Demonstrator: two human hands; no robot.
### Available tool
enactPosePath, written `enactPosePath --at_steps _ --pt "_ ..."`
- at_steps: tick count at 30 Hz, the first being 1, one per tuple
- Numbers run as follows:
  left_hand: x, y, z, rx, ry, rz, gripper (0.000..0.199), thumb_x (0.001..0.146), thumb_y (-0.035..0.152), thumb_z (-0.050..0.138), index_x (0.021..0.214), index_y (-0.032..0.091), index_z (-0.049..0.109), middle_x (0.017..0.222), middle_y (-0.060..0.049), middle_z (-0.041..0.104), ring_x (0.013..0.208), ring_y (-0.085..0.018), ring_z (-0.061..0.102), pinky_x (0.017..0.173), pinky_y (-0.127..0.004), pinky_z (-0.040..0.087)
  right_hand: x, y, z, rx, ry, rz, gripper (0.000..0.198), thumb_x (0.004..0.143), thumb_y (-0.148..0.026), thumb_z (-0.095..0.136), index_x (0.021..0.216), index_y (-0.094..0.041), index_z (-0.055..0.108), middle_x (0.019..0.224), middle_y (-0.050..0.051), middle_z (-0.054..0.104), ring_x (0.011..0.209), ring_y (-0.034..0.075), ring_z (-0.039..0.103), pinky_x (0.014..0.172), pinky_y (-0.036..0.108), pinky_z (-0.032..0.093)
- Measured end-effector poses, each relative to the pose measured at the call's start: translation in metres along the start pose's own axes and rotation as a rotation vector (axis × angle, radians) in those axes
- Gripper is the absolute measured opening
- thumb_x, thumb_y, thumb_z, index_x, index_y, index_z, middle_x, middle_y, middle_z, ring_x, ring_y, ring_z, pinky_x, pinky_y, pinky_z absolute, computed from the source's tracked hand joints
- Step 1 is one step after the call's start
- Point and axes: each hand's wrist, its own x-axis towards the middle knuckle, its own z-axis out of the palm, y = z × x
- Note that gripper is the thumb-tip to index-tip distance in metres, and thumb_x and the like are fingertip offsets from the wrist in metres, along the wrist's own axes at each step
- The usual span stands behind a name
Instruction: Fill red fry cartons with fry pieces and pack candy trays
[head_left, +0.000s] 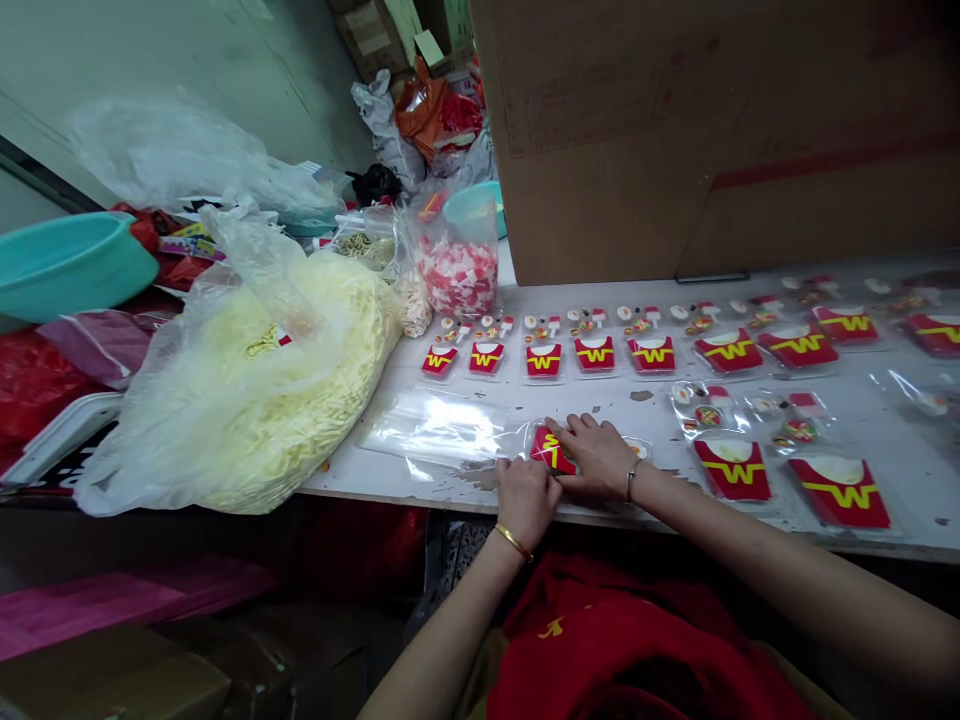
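A small red fry-box piece with a yellow mark [551,450] lies at the table's front edge, turned sideways, apparently in a clear plastic bag. My left hand [526,497], with a gold bangle at the wrist, has its fingers curled and pinched at the bag's near edge. From the right, my right hand [596,455] lies over the piece, its fingers pressing on it and covering part of it. A small white and orange piece [637,450] shows just beyond my right wrist. Flat clear bags [439,425] lie to the left of my hands.
Rows of red fry-box pieces [595,354] in clear packets, with small food-shaped charms, line the table; larger ones [731,470] lie at right. A big bag of pale yellow pieces [300,390] and a bag of pink-white bits [459,275] stand left. A cardboard box [600,140] blocks the back.
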Motion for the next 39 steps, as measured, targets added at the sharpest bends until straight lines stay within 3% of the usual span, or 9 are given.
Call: enactPosePath --at_steps 5,10,13,18,23,25,28,32,39 --pt "0.023 -0.007 -0.023 -0.008 -0.122 0.177 0.02 0.085 0.034 0.05 0.08 0.018 0.061 0.081 -0.007 0.064 0.082 -0.022 0.055 0.077 -0.038 0.032 -0.011 0.019 0.0 0.077 0.027 -0.079 0.094 0.07 -0.072 0.052 0.144 -0.02 0.027 0.132 0.019 0.045 0.12 0.037 0.039 0.096 0.05 0.032" --pt "0.069 -0.037 -0.039 0.03 -0.203 0.469 0.04 0.083 0.046 0.055 0.119 0.029 0.053 0.123 -0.007 0.053 0.111 -0.024 0.047 0.086 -0.037 0.034 -0.02 0.027 0.012 0.124 0.119 0.003 0.057 0.086 -0.061 0.04 0.132 -0.029 0.046 0.14 0.011 0.042 0.136 0.032 0.023 0.107 0.054 0.017" --pt "0.093 -0.042 -0.035 0.119 -0.302 0.607 0.05 0.076 0.051 0.062 0.12 0.029 0.052 0.133 -0.008 0.046 0.12 -0.026 0.041 0.092 -0.039 0.033 -0.014 0.02 0.013 0.065 0.176 0.022 0.05 0.083 -0.053 0.052 0.126 -0.028 0.051 0.137 0.011 0.045 0.137 0.034 0.021 0.108 0.058 0.011" --pt "0.116 -0.036 -0.034 0.235 -0.317 0.763 0.05 0.073 0.052 0.065 0.112 0.023 0.056 0.118 -0.011 0.055 0.113 -0.028 0.045 0.092 -0.041 0.031 -0.016 0.016 0.014 0.092 0.326 0.064 0.056 0.08 -0.052 0.056 0.128 -0.023 0.05 0.144 0.011 0.037 0.139 0.031 0.013 0.111 0.055 0.006" --pt "0.124 -0.045 -0.034 0.104 -0.446 0.713 0.028 0.073 0.046 0.066 0.088 0.022 0.064 0.113 -0.008 0.056 0.108 -0.026 0.047 0.09 -0.039 0.034 -0.056 0.011 0.052 0.354 0.599 0.57 0.087 0.084 -0.06 0.044 0.146 -0.009 0.011 0.152 0.018 0.014 0.141 0.03 0.003 0.111 0.054 0.015" --pt "0.123 -0.05 -0.033 -0.012 -0.501 0.675 0.019 0.078 0.041 0.062 0.08 0.022 0.064 0.115 -0.006 0.054 0.109 -0.025 0.046 0.09 -0.038 0.036 -0.068 0.009 0.067 0.465 0.627 0.646 0.088 0.084 -0.06 0.044 0.146 -0.007 0.009 0.151 0.02 0.015 0.141 0.03 0.004 0.111 0.053 0.017" --pt "0.12 -0.052 -0.032 -0.168 -0.489 0.639 0.02 0.084 0.039 0.055 0.082 0.021 0.062 0.119 -0.007 0.052 0.109 -0.023 0.046 0.092 -0.038 0.037 -0.07 0.01 0.075 0.601 0.669 0.645 0.08 0.083 -0.059 0.046 0.142 -0.008 0.027 0.146 0.02 0.03 0.139 0.029 0.017 0.111 0.05 0.022" --pt "0.115 -0.033 -0.029 -0.317 -0.376 0.605 0.023 0.087 0.039 0.05 0.081 0.019 0.06 0.124 -0.008 0.048 0.113 -0.022 0.043 0.097 -0.04 0.035 -0.057 0.017 0.064 0.756 0.727 0.599 0.069 0.078 -0.058 0.055 0.128 -0.012 0.05 0.131 0.018 0.049 0.128 0.03 0.036 0.107 0.048 0.031" --pt "0.129 0.016 -0.011 -0.46 -0.26 0.672 0.024 0.088 0.037 0.049 0.077 0.018 0.055 0.122 -0.008 0.05 0.114 -0.02 0.043 0.099 -0.037 0.032 -0.051 0.002 0.039 1.141 0.615 0.373 0.055 0.073 -0.049 0.066 0.119 -0.021 0.057 0.123 0.009 0.057 0.118 0.026 0.049 0.102 0.044 0.036"
